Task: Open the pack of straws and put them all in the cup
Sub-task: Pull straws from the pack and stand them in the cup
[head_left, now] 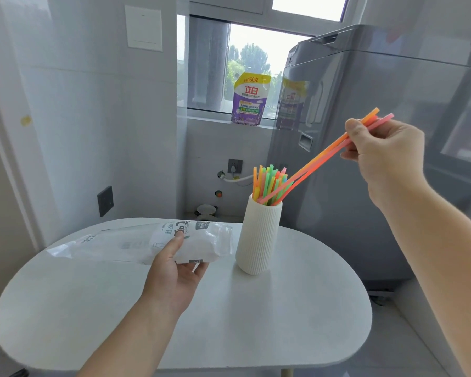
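Note:
A white ribbed cup stands upright on the white table, with several coloured straws sticking out of its mouth. My right hand is raised to the cup's upper right and pinches a few orange and pink straws. They slant down, and their lower ends are inside the cup's rim. My left hand grips the clear plastic straw pack just left of the cup. The pack looks flat, and no straws show through it.
A grey washing machine stands close behind and to the right of the table. On the window sill behind sits a purple and yellow detergent pouch. A tiled wall with a dark socket is at the left.

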